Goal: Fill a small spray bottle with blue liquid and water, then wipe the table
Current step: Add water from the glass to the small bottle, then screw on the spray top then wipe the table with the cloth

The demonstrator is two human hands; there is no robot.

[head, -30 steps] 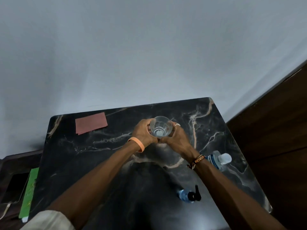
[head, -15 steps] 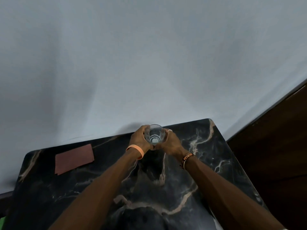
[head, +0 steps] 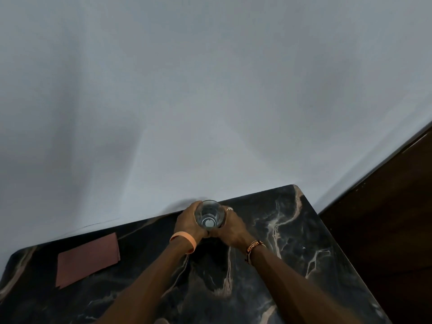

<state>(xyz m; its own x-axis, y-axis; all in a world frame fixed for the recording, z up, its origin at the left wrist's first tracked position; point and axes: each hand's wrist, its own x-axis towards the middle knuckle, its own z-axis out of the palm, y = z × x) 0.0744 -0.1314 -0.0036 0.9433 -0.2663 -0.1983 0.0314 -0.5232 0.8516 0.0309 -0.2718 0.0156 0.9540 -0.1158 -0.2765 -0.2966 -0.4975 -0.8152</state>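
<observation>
We hold the clear glass [head: 210, 215] at the far edge of the table [head: 292, 242], left hand [head: 188, 224] and right hand [head: 230, 226] wrapped snugly round it (bottle out of sight). We should keep it level.

A clear glass [head: 209, 215] near the far edge, grey wall [head: 210, 90] behind, dark wooden door [head: 385, 230] at right

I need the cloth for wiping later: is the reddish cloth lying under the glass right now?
No: the reddish cloth lies flat on the table, apart from the glass held between the left hand and right hand.
</observation>
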